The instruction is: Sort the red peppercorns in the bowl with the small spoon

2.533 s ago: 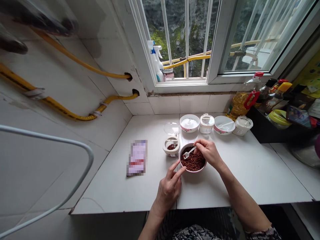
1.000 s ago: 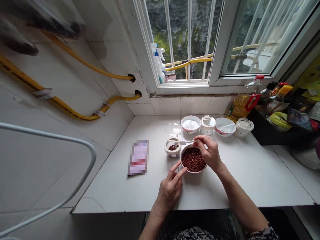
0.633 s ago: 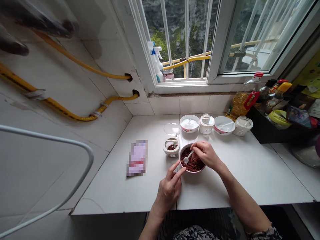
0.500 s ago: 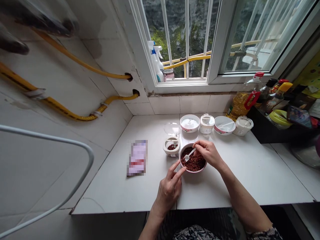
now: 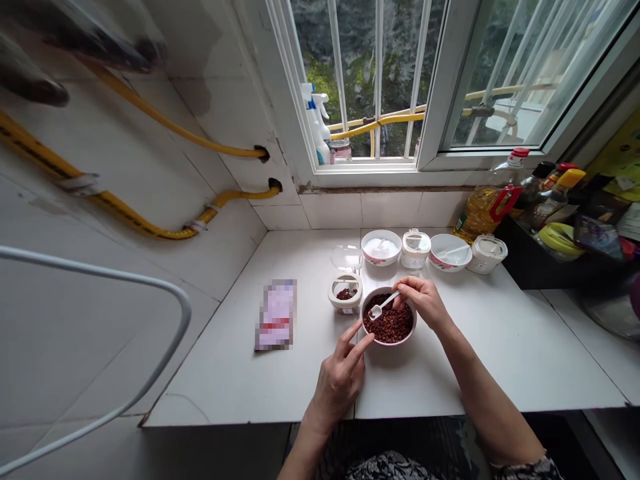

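Observation:
My right hand (image 5: 424, 301) pinches the handle of a small white spoon (image 5: 384, 306). The spoon's scoop is over the dark reddish-brown grains, which look like peppercorns (image 5: 393, 328), in a round bowl (image 5: 389, 343) with a pinkish rim. From the lower left, my left hand (image 5: 343, 373) reaches two spread fingers to touch the bowl's rim; its other fingers are partly hidden. Just left of the bowl stands a small seasoning jar (image 5: 345, 307), its clear lid (image 5: 346, 257) tipped up, with some of the same grains inside.
Behind are a bowl of white granules (image 5: 381, 260), a lidded jar (image 5: 415, 250), a bowl with a white spoon (image 5: 450, 263) and another jar (image 5: 487, 255). An oil bottle (image 5: 485, 210) stands right, by a black rack. A purple packet (image 5: 276, 317) lies left.
My right hand has moved slightly right and up with the spoon, which lifts a little from the grains. My left hand stays at the bowl's rim.

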The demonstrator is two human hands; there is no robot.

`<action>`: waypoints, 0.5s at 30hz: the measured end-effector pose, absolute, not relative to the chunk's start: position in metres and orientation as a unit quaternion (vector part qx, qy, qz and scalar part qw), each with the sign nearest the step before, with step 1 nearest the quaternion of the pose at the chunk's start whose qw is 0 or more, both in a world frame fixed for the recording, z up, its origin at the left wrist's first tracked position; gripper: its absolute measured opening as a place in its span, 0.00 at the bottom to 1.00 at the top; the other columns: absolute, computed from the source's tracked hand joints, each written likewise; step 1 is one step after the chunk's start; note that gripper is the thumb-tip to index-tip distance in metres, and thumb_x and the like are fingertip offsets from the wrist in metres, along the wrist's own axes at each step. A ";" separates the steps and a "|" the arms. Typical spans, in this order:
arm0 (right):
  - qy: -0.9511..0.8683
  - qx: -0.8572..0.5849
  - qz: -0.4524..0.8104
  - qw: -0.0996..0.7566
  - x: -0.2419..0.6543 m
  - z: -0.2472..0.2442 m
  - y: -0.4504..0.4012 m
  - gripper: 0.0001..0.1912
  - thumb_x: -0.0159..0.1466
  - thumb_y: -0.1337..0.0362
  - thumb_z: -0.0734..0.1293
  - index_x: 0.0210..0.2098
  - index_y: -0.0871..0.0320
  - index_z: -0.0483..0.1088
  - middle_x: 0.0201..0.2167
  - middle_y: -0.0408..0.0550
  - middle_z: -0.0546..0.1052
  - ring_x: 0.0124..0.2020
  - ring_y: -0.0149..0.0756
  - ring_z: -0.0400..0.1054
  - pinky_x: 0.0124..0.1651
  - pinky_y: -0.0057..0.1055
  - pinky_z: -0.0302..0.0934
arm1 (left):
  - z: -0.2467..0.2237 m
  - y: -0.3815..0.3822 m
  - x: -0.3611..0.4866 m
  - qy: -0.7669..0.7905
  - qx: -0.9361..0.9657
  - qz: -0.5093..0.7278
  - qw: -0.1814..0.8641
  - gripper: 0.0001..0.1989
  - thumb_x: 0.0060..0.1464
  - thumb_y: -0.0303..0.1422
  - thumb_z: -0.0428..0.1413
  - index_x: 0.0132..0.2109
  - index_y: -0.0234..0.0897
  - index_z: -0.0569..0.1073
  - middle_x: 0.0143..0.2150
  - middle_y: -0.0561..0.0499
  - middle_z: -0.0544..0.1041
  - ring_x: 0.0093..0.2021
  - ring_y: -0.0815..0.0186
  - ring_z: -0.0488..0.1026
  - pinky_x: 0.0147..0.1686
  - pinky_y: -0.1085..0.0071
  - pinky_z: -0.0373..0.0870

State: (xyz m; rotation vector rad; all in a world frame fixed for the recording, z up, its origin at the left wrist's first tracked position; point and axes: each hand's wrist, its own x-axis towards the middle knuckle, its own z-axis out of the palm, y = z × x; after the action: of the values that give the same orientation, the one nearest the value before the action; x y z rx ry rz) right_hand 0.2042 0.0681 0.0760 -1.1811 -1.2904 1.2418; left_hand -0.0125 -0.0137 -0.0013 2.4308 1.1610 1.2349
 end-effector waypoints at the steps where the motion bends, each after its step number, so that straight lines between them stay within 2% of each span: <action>1: -0.526 -0.484 0.510 0.479 0.204 0.076 0.068 0.15 0.57 0.52 0.69 0.29 0.59 0.73 0.16 0.44 0.77 0.19 0.33 0.70 0.28 0.30 0.66 | -0.001 -0.014 -0.012 0.390 0.817 0.415 0.090 0.26 0.63 0.19 0.47 0.64 0.44 0.64 0.64 0.39 0.68 0.46 0.66 0.79 0.40 0.73 0.80; 10: -0.511 -0.492 0.512 0.484 0.204 0.073 0.071 0.16 0.56 0.51 0.70 0.30 0.59 0.73 0.18 0.45 0.78 0.21 0.34 0.71 0.29 0.31 0.67 | -0.002 -0.013 -0.012 0.387 0.816 0.420 0.088 0.25 0.62 0.19 0.46 0.63 0.43 0.65 0.64 0.39 0.68 0.44 0.67 0.80 0.40 0.74 0.80; 15: -0.518 -0.489 0.476 0.516 0.197 0.076 0.072 0.16 0.60 0.50 0.68 0.32 0.58 0.72 0.20 0.45 0.79 0.22 0.35 0.72 0.32 0.32 0.69 | 0.000 -0.013 -0.012 0.386 0.817 0.419 0.090 0.25 0.63 0.19 0.46 0.63 0.42 0.65 0.64 0.39 0.68 0.43 0.68 0.80 0.40 0.74 0.80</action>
State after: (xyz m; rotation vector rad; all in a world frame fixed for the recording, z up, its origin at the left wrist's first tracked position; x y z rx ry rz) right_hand 0.1966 0.0719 0.0762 -1.1740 -1.2427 1.1428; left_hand -0.0117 -0.0133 -0.0004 2.4291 1.1461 1.2454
